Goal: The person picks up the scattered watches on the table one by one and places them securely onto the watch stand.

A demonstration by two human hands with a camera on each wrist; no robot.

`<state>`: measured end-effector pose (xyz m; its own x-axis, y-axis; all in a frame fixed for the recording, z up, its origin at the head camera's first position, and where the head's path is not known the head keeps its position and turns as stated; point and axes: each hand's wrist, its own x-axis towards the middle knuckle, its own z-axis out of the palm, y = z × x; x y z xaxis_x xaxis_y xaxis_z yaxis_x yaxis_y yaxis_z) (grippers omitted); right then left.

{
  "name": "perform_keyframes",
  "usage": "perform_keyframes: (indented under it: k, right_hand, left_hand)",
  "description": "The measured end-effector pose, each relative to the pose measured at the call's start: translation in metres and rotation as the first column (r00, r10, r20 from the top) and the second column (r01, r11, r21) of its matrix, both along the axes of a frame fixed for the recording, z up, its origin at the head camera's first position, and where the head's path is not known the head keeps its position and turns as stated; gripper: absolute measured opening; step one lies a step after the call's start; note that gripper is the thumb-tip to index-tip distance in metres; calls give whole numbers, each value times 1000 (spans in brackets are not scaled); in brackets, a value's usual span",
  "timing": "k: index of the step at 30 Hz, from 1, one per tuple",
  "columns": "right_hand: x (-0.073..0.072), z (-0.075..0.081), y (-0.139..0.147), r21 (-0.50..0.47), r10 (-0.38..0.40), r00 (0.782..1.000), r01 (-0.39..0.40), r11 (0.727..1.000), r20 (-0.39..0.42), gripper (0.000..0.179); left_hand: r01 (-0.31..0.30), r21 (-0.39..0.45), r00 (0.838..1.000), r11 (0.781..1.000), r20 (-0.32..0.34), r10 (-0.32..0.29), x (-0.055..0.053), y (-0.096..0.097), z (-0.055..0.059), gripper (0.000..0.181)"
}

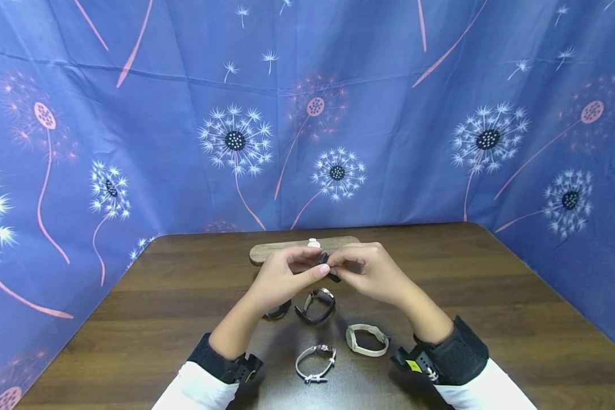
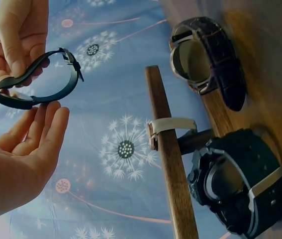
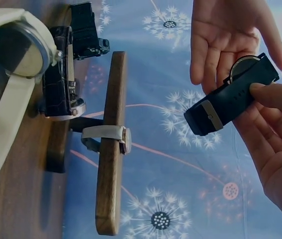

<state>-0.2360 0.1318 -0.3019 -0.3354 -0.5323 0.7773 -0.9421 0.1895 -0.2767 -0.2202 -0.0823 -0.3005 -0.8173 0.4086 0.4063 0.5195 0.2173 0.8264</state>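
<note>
A wristwatch with a black strap [image 3: 223, 107] is held up in the air between both hands, its strap buckled into a loop. My right hand [image 1: 374, 273] pinches the strap between thumb and fingers, as the right wrist view shows. Against the watch's case side rest the fingertips of my left hand [image 1: 282, 276]; its fingers are nearly straight and its thumb stands apart from the case. In the head view the hands hide most of this black watch [image 1: 333, 277].
Behind the hands is a wooden bar stand [image 1: 266, 250] bearing a white-strapped watch [image 1: 314, 243]. On the table lie a dark leather-strapped watch [image 1: 332, 309], a chunky black watch [image 1: 279, 311], a cream watch [image 1: 371, 352] and a slim white-strapped watch [image 1: 300, 363]. A patterned blue cloth [image 1: 389, 188] hangs behind.
</note>
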Motion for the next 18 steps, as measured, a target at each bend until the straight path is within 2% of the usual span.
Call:
perform_keyframes:
  k: [5,10,14,18]
  right_hand:
    - [3,3,-1,1,1,999,-1,1000,-43,27]
    - [5,3,-1,-12,6,998,-7,1000,-65,29]
    - [6,3,-2,-16,10,997,-11,1000,-73,29]
    - [5,2,-2,-19,14,998,-16,1000,-69,29]
  left_hand:
    - [7,4,1000,1000,17,-7,0,3,0,40]
    - [30,-19,997,999,74,-28,1,4,-1,47]
    - [49,12,992,999,119,-50,1,5,-3,45]
    - [38,34,995,999,92,-41,1,5,-5,40]
